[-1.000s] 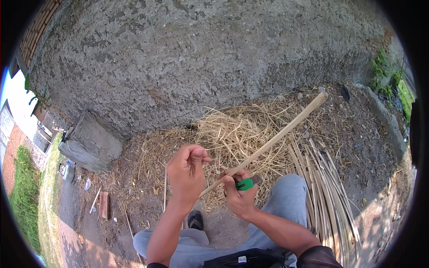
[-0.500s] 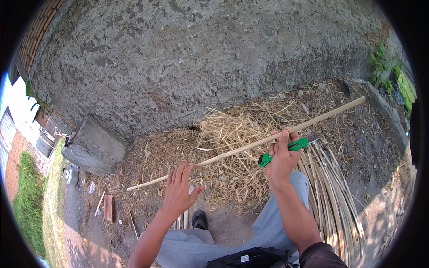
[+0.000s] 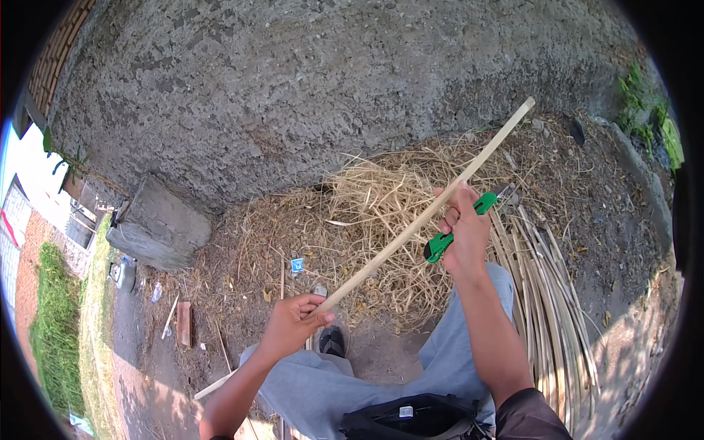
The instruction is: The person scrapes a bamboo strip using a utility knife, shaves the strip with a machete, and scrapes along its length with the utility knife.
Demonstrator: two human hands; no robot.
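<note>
A long pale bamboo strip point(image 3: 396, 243) slants across in front of me, its far end raised toward the wall at the upper right. My left hand point(image 3: 292, 324) is closed round its lower part above my knee, and the near end shows again past my left forearm. My right hand point(image 3: 467, 229) pinches the strip higher up between thumb and fingers. That same hand also holds a green utility knife point(image 3: 438, 248) in its palm, with the blade out and pointing up to the right, away from the strip.
Shavings point(image 3: 385, 198) lie heaped by the rough grey wall point(image 3: 293, 88). A bundle of strips point(image 3: 546, 308) rests right of my leg. At left are a concrete block point(image 3: 161, 224), a brick point(image 3: 184, 325) and a kettle-like metal container point(image 3: 123, 276). A blue packet point(image 3: 297, 265) lies on the ground.
My left hand has gone from lying with outstretched fingers against the strip to gripping it, lower down. The strip has tilted more steeply, its far end shifting up and left. The knife has turned with my right hand.
</note>
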